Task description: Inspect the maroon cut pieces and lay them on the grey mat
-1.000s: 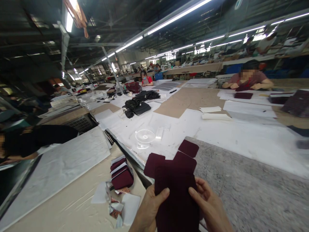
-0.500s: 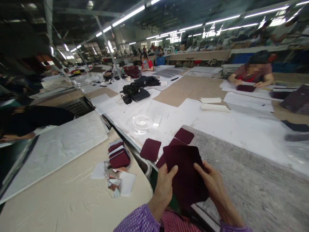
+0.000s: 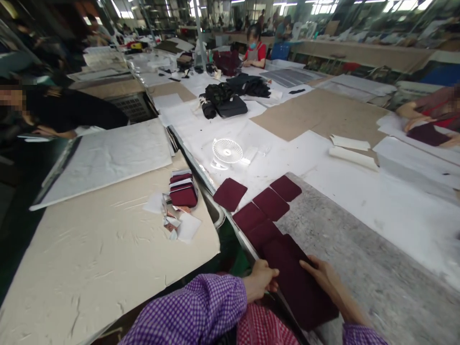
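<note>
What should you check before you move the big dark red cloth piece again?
1. Left hand grips the near edge of the dark red piece: ok.
2. Right hand rests on the piece: ok.
3. Piece lies flat on the grey felt: ok.
4. Row of smaller red pieces lies apart from the hands: ok.
5. Small fan stands well away: ok.
6. One layer or several in the piece: cannot tell.

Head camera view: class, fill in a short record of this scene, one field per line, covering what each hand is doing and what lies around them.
Left hand: closed on the near edge of the maroon fabric stack
Right hand: resting flat on the same stack
Surface: grey felt mat
Laid-out pieces: four maroon fabric pieces in a loose row beyond the stack
Behind them: small white fan
Left table: bundle of maroon pieces, paper scraps beside it
</note>
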A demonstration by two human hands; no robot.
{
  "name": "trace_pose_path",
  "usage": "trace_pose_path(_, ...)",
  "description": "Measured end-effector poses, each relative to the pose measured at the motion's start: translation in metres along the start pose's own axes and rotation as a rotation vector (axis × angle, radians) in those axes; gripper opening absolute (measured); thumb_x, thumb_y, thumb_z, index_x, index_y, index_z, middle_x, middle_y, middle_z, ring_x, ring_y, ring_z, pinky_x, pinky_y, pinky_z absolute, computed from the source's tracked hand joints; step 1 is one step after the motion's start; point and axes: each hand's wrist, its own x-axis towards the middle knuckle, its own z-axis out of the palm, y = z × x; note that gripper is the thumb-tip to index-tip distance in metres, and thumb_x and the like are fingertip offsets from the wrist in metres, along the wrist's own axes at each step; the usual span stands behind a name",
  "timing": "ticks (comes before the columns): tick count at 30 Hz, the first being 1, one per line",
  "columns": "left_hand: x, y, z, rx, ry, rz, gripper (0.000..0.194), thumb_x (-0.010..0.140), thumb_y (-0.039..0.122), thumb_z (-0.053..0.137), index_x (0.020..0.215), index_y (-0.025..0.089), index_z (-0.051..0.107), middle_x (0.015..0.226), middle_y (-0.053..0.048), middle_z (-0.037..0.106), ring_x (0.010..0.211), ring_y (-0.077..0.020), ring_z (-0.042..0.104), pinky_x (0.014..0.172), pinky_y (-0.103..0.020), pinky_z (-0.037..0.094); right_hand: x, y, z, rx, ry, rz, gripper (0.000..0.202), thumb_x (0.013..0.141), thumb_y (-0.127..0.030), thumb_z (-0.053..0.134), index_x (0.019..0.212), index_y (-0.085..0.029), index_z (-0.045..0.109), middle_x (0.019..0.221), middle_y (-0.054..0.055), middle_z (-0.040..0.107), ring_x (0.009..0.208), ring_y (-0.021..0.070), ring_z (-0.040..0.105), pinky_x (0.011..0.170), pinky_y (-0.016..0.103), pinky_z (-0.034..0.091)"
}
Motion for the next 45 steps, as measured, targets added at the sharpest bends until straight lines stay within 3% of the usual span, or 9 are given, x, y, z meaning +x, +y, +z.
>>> trace_pose_path(6, 0.024, 0.016, -0.017, 0.024, 0.096, 0.024, 0.022, 0.087, 0.024, 0.053, 0.106, 0.015, 0.050, 0.074, 0.004, 0.055, 0.049, -0.0053, 0.049, 0.045, -0.020, 0.044, 0.049, 0.000, 0.018, -0.155, 0.005, -0.028, 0.031, 0.072, -0.045, 0.055, 0.078, -0.017, 0.066, 0.072, 0.005, 0.073, 0.070, 0.0250, 0.066, 0.063, 0.033, 0.049)
trace_pose_path(12, 0.032, 0.019, -0.022, 0.108, 0.144, 0.033, 0.024, 0.088, 0.033, 0.051, 0.102, 0.014, 0.055, 0.070, 0.004, 0.056, 0.047, -0.0049, 0.049, 0.042, -0.018, 0.042, 0.073, 0.005, 0.029, -0.400, 0.034, -0.035, 0.032, 0.077, -0.039, 0.051, 0.091, -0.015, 0.067, 0.087, 0.009, 0.073, 0.085, 0.0269, 0.067, 0.074, 0.034, 0.048)
trace_pose_path(18, 0.039, 0.016, -0.026, 0.193, 0.152, 0.039, 0.024, 0.088, 0.035, 0.052, 0.096, 0.013, 0.058, 0.072, 0.002, 0.059, 0.050, -0.0055, 0.052, 0.044, -0.019, 0.045, 0.078, 0.011, 0.037, -0.591, 0.092, 0.000, 0.041, 0.083, -0.037, 0.051, 0.110, -0.008, 0.061, 0.109, 0.018, 0.067, 0.102, 0.0305, 0.062, 0.087, 0.039, 0.044)
trace_pose_path(29, 0.050, 0.013, -0.029, 0.339, 0.117, 0.044, 0.026, 0.088, 0.038, 0.052, 0.091, 0.012, 0.059, 0.063, 0.004, 0.059, 0.045, -0.0055, 0.051, 0.044, -0.020, 0.045, 0.087, 0.014, 0.034, -0.677, 0.057, 0.026, 0.030, 0.087, -0.037, 0.053, 0.104, -0.013, 0.061, 0.097, 0.006, 0.069, 0.090, 0.0182, 0.064, 0.085, 0.039, 0.048)
trace_pose_path(45, 0.063, 0.007, -0.032, 0.448, 0.064, 0.038, 0.025, 0.087, 0.036, 0.052, 0.091, 0.013, 0.059, 0.076, 0.000, 0.062, 0.059, -0.0082, 0.057, 0.054, -0.024, 0.050, 0.083, 0.001, 0.039, -0.848, 0.063, 0.053, 0.030, 0.088, -0.039, 0.054, 0.103, -0.015, 0.061, 0.092, 0.005, 0.067, 0.086, 0.0175, 0.063, 0.079, 0.038, 0.051)
